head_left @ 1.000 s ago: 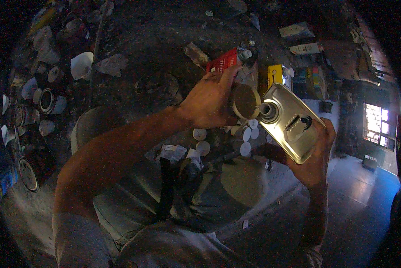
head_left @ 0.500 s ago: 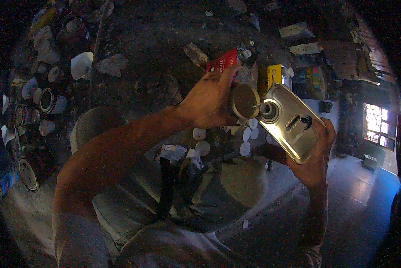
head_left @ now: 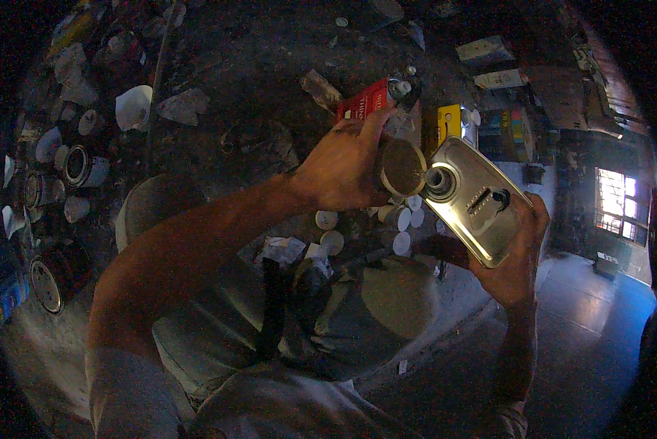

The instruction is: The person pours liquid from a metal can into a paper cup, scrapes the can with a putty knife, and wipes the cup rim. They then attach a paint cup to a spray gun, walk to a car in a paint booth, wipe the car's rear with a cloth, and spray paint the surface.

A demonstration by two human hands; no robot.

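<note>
My left hand (head_left: pixel 343 167) is wrapped round a small round cup (head_left: pixel 404 168), its mouth tipped toward the right. My right hand (head_left: pixel 515 267) grips a rectangular metal can (head_left: pixel 478 208) by its lower side. The can is tilted, and its round spout (head_left: pixel 439 181) comes right up to the cup's rim. A faint glint lies between spout and rim; whether liquid is running I cannot tell. Just beyond my left hand stands a red can (head_left: pixel 365 102), partly covered by the fingers.
Several pale round lids or cups (head_left: pixel 332 242) lie below the cup. A yellow box (head_left: pixel 449 126) stands behind the metal can. Paint tins (head_left: pixel 85 167) and a larger tin (head_left: pixel 46 284) crowd the left side. A bright barred window (head_left: pixel 617 201) is at far right.
Almost nothing differs. Both hands keep the cup and the metal can mouth to mouth, and the glint between them looks fainter.
</note>
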